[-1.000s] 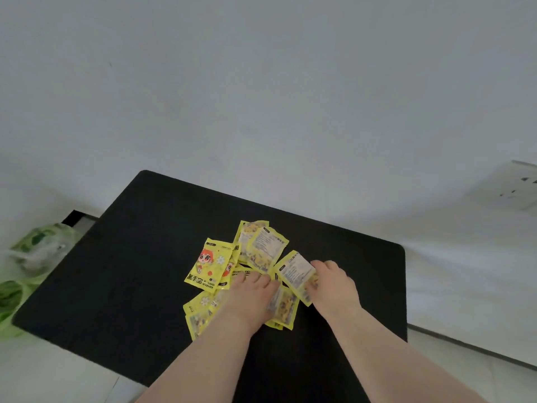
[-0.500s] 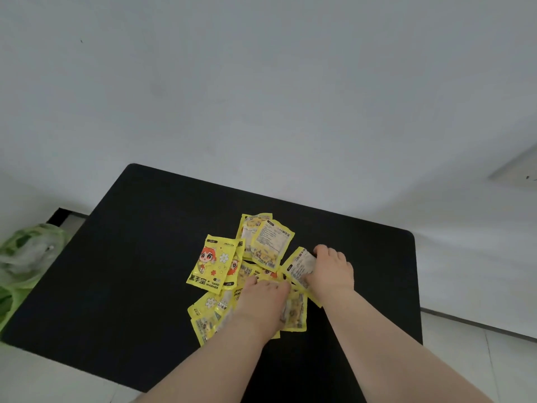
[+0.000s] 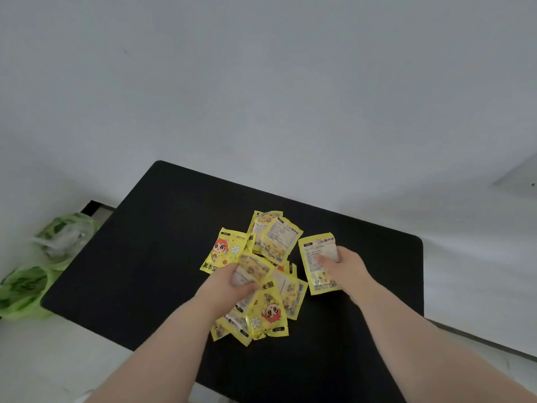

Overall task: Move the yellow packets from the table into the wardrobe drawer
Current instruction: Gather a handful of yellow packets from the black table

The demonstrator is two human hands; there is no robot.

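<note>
Several yellow packets (image 3: 277,241) lie in a loose pile in the middle of a black table (image 3: 157,242). My left hand (image 3: 232,283) grips a small bunch of packets (image 3: 268,311) lifted off the near side of the pile. My right hand (image 3: 345,270) holds a single yellow packet (image 3: 315,257) raised to the right of the pile, its printed back facing up. One packet with a red-haired cartoon figure (image 3: 225,251) rests flat at the pile's left. No wardrobe or drawer is in view.
A white wall rises behind the table. Green plastic bags (image 3: 37,269) sit on the pale floor at the table's left. A white socket plate (image 3: 520,173) shows at the right edge.
Both hands lay flat on the pile earlier; now each has closed on packets and lifted them, the right hand drawing its packet away to the right.
</note>
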